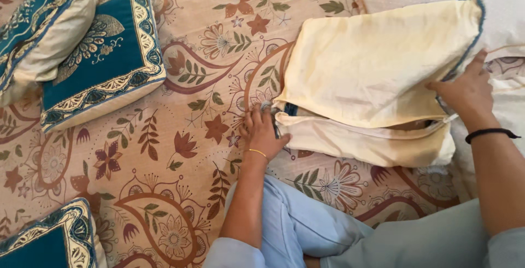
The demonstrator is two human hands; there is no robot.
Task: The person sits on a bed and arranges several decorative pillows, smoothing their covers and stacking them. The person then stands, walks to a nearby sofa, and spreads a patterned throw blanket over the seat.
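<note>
A pale cream fabric cushion cover (pixel 372 77), turned so its plain side faces up and edged with a thin teal trim, lies on a bed spread with a beige sheet printed with brown and maroon flowers and paisley (pixel 164 137). It sits toward the upper right of the view, its open zipped edge facing the person. The left hand (pixel 261 131), wearing a thin gold bangle, presses down at the cover's lower left corner, fingers curled and pinching the fabric at the end of the opening. The right hand (pixel 465 90), with a black band on the wrist, grips the cover's right edge, fingers tucked over the teal trim near the other end of the opening. Inside the gap a dark teal lining shows near the left hand.

Well apart, at the upper left, two teal cushions with cream and gold embroidered borders (pixel 104 55) lean against each other, and a third matching cushion (pixel 49 240) lies at the bottom left corner. The person's light blue trousers (pixel 306 224) show at the lower edge, between the arms
</note>
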